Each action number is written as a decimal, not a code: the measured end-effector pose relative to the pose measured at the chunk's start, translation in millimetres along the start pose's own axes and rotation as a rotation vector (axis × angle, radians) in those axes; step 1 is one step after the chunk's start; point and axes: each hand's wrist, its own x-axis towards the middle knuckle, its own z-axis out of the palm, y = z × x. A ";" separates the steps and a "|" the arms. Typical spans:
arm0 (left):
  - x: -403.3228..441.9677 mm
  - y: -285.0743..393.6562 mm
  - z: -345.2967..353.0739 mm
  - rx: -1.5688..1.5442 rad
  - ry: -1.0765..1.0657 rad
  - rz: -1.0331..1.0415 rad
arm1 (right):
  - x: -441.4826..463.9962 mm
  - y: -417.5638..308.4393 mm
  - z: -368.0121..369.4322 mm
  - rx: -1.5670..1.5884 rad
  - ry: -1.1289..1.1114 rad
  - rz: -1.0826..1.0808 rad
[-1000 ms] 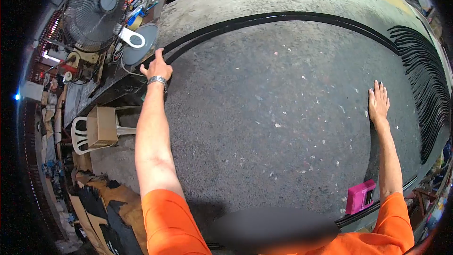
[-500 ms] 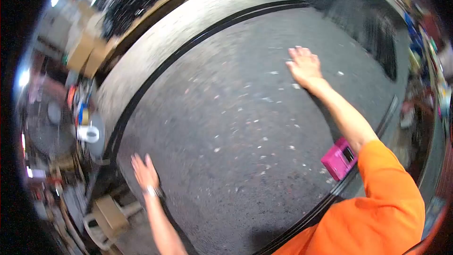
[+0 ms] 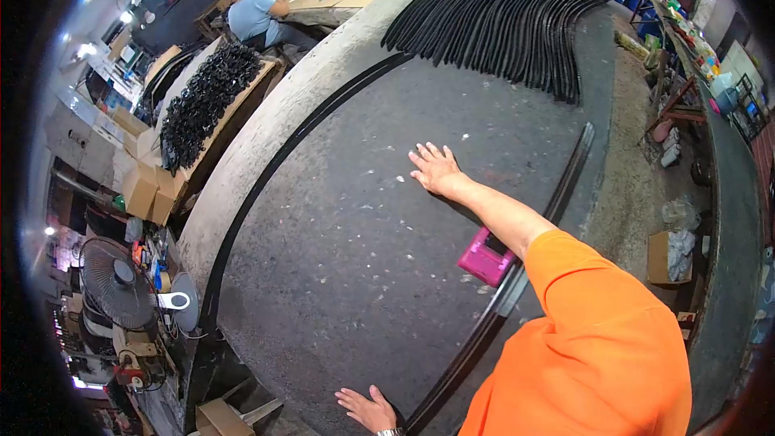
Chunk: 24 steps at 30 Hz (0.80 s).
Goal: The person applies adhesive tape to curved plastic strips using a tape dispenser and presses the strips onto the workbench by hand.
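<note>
"Cardboard beside you, on the floor to your right: does that box [image 3: 659, 260] have white, wadded material [image 3: 682, 244] in it?"

"It does. What the flapped box [image 3: 141, 190] at far left holds, you can't tell. On the desk [image 3: 339, 234], partly covered by your right forearm, you have a pink case [image 3: 483, 265] with a dark opening, near the long dark strips [image 3: 575, 163] along the near edge."

"And your fingers?"

"Your right hand [image 3: 437, 169] is palm down over the desk, empty, fingers spread; whether they touch it, you can't tell. Your left hand [image 3: 367, 410], empty too, is near the desk's left corner, its fingers slightly parted and thumb held out."

"The black strands [image 3: 500, 28]?"

"Fanned side by side across the far end, well beyond your right fingertips."

"Any labels to read?"

"Print on the coloured packs [image 3: 704, 63] at your right is too small to make out."
</note>
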 end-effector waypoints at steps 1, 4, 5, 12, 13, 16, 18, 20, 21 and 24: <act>0.4 -1.0 4.1 0.007 0.019 -0.007 | -14.5 8.8 -0.5 -0.006 -0.005 -0.005; 11.7 -8.5 26.6 0.045 0.101 0.051 | -58.4 35.6 -5.3 -0.038 0.023 -0.008; 7.4 -14.6 29.9 0.057 0.130 0.060 | -77.7 43.0 -16.0 -0.051 0.045 -0.010; 0.3 -4.4 13.8 -0.047 0.212 0.037 | -165.3 86.3 -29.1 -0.231 0.003 -0.012; 2.7 -7.6 20.9 -0.109 0.160 0.016 | -173.7 89.2 -30.0 -0.287 -0.103 0.075; 4.4 -12.5 29.3 -0.149 0.205 0.054 | -203.7 88.6 -38.3 -0.340 -0.243 0.184; 3.5 -11.8 27.8 -0.134 0.212 0.058 | -219.0 87.1 -41.4 -0.354 -0.262 0.216; 1.9 -9.5 23.9 -0.135 0.214 0.049 | -225.1 87.6 -35.4 -0.393 -0.254 0.234; 1.9 -8.8 23.6 -0.139 0.196 0.047 | -224.4 89.5 -33.4 -0.411 -0.247 0.232; 1.1 -9.3 20.6 -0.134 0.181 0.033 | -213.5 96.1 -22.1 -0.393 -0.249 0.222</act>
